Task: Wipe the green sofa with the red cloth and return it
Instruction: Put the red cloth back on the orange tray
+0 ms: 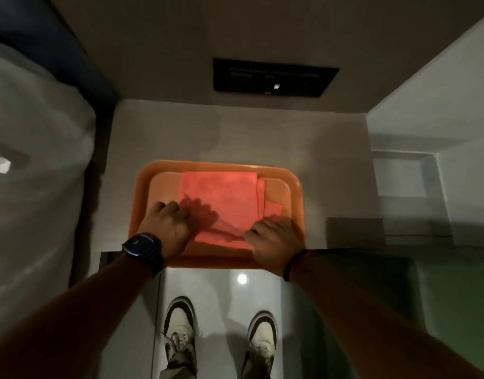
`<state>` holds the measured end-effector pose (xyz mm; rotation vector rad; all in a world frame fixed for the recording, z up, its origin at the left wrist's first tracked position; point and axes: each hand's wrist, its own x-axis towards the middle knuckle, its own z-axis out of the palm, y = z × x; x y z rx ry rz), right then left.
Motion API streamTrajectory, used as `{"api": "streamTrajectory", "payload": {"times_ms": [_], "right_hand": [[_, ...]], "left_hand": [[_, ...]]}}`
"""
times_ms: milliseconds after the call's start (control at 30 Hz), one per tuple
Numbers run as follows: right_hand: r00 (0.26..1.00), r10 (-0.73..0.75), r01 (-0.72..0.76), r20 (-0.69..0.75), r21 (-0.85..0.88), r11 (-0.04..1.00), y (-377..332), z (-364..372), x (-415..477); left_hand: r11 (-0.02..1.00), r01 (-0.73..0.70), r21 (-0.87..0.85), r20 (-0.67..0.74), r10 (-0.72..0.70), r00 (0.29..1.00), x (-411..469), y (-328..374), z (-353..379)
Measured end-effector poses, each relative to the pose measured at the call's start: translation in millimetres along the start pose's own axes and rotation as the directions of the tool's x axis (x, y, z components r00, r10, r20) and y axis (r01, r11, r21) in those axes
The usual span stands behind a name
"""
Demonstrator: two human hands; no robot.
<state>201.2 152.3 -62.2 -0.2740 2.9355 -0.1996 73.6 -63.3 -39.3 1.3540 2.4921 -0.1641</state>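
A folded red cloth (221, 198) lies on an orange tray (295, 187) that sits on a pale bedside surface. My left hand (171, 222), with a dark watch on its wrist, pinches the cloth's near left corner. My right hand (273, 239) grips the cloth's near right edge, which is bunched up between the two hands. A green sofa (454, 310) shows dimly at the lower right, beside my right forearm.
A bed with white bedding (35, 165) fills the left side. A black switch panel (273, 77) is set in the wall behind the tray. A white ledge (415, 176) stands at right. My shoes (219, 340) stand on the glossy floor below.
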Motion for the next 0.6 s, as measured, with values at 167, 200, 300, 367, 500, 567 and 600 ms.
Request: {"api": "streamTrajectory", "payload": {"times_ms": [167,200,300,367,500,567,600], "right_hand": [[0.994,0.106,-0.109,0.027,0.157,0.982,-12,30,-1],[0.989,0.145,-0.144,0.002,0.163,0.976,-13,33,5],[0.978,0.209,-0.21,0.025,0.137,0.968,-13,40,26],[0.97,0.213,-0.224,0.118,0.087,0.971,-13,50,37],[0.959,0.2,-0.217,0.201,0.067,0.974,-13,60,41],[0.964,0.218,-0.234,0.15,0.098,0.967,-10,52,42],[0.964,0.244,-0.257,0.107,0.132,0.957,-12,40,45]], "left_hand": [[0.966,0.098,-0.237,0.068,-0.084,0.994,-3,-2,41],[0.961,0.114,-0.254,0.019,-0.112,0.993,4,0,43],[0.951,0.15,-0.272,0.025,-0.149,0.989,26,5,53],[0.946,0.201,-0.254,0.137,-0.17,0.976,36,9,62],[0.944,0.227,-0.238,0.164,-0.192,0.968,38,14,68],[0.946,0.208,-0.249,0.096,-0.19,0.977,36,12,59],[0.949,0.199,-0.245,0.053,-0.192,0.98,35,13,49]]}}
